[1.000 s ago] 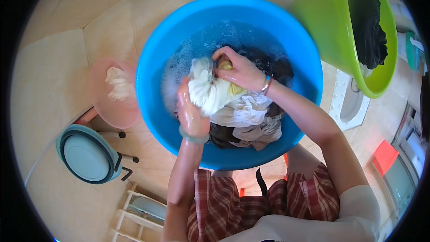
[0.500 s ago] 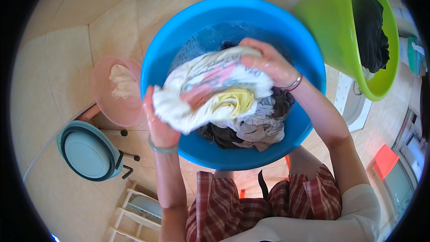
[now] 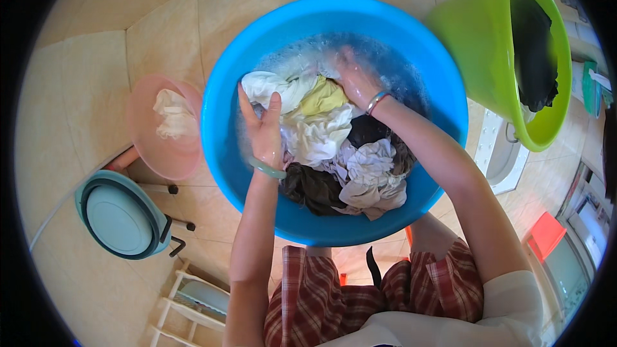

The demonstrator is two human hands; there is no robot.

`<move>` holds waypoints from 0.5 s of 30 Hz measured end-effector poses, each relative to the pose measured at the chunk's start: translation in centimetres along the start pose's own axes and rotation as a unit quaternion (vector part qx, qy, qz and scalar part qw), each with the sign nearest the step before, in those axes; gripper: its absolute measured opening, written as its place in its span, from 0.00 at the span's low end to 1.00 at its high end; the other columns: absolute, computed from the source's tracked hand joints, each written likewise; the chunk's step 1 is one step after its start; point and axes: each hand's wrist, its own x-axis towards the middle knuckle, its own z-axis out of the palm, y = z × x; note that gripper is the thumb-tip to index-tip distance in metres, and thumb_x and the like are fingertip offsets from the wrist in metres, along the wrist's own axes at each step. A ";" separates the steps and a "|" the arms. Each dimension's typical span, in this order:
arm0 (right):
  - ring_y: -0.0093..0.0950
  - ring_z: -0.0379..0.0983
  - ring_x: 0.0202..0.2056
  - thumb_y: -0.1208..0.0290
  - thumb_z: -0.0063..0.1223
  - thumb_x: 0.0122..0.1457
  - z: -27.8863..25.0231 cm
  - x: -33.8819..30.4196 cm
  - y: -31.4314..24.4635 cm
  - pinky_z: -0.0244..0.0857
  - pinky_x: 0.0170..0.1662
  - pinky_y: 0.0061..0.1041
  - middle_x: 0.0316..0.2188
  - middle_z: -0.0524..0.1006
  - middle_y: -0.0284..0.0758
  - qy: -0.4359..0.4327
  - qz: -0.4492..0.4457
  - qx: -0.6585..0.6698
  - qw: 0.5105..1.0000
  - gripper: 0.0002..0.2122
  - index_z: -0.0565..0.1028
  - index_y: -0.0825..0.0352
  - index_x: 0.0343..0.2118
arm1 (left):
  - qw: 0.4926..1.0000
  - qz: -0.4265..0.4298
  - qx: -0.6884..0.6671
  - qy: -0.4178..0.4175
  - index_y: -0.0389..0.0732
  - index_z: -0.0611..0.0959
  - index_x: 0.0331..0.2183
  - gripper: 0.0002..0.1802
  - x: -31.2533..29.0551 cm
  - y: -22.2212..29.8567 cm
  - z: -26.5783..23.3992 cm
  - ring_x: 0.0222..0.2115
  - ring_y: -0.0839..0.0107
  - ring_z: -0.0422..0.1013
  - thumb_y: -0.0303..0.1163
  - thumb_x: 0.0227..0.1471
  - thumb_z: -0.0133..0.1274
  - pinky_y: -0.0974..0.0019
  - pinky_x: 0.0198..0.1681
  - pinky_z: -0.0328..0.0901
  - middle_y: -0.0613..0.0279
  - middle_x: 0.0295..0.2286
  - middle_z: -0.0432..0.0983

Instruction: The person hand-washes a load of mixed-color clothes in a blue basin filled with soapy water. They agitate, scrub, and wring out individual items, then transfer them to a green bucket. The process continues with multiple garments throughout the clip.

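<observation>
In the blue basin (image 3: 443, 115), a white garment with a yellow patch (image 3: 323, 95) lies bunched in sudsy water. My left hand (image 3: 265, 136), with a pale green bangle, rests at its left edge, thumb and fingers spread apart. On the far side, my right hand (image 3: 360, 83) reaches into the suds beside the yellow patch, fingers stretched out and partly blurred by the water. It wears a bracelet. Nearer to me in the basin are a dark garment (image 3: 312, 187) and crumpled pale grey and beige clothes (image 3: 376, 180).
A lime green bucket (image 3: 469, 45) holding dark cloth leans at the right, touching or close to the basin. To the left are a pink basin (image 3: 144, 122) with cream cloth and a grey-green folding basin (image 3: 119, 218). A wooden rack (image 3: 186, 311) stands at lower left.
The white garment has gone from being held up between both hands down into the water. Both hands have lowered with it, the left moving right, and their grip has loosened.
</observation>
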 end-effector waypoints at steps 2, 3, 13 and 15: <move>0.49 0.69 0.47 0.67 0.54 0.57 0.7 0.8 1.5 0.66 0.51 0.40 0.47 0.69 0.48 0.049 0.000 -0.003 0.999 0.21 0.69 0.65 0.53 | 0.999 -0.005 0.017 0.034 0.48 0.55 0.65 0.37 -0.8 0.9 0.9 0.59 0.60 0.58 0.36 0.59 0.53 0.57 0.59 0.56 0.50 0.61 0.52; 0.46 0.71 0.45 0.69 0.55 0.57 0.6 0.8 2.3 0.68 0.48 0.39 0.45 0.71 0.47 0.104 -0.003 0.010 0.994 0.19 0.69 0.66 0.51 | 0.998 -0.007 0.024 0.051 0.48 0.54 0.65 0.38 -1.2 1.2 1.1 0.59 0.60 0.57 0.35 0.59 0.53 0.57 0.59 0.56 0.48 0.62 0.51; 0.17 0.71 0.43 0.76 0.61 0.54 -10.8 -10.2 -7.6 0.68 0.44 0.20 0.39 0.74 0.30 -0.103 -0.018 0.638 0.763 0.19 0.69 0.66 0.48 | 0.894 -0.276 -0.276 -0.221 0.43 0.62 0.62 0.37 -2.1 3.5 0.6 0.58 0.53 0.62 0.59 0.63 0.35 0.52 0.60 0.58 0.47 0.58 0.61; 0.19 0.70 0.45 0.73 0.60 0.52 -12.1 -11.5 -8.9 0.66 0.46 0.19 0.42 0.74 0.31 -0.192 0.018 0.708 0.679 0.21 0.69 0.67 0.50 | 0.847 -0.282 -0.331 -0.306 0.41 0.62 0.61 0.37 -1.0 3.5 0.8 0.57 0.57 0.63 0.58 0.63 0.36 0.52 0.61 0.58 0.51 0.58 0.63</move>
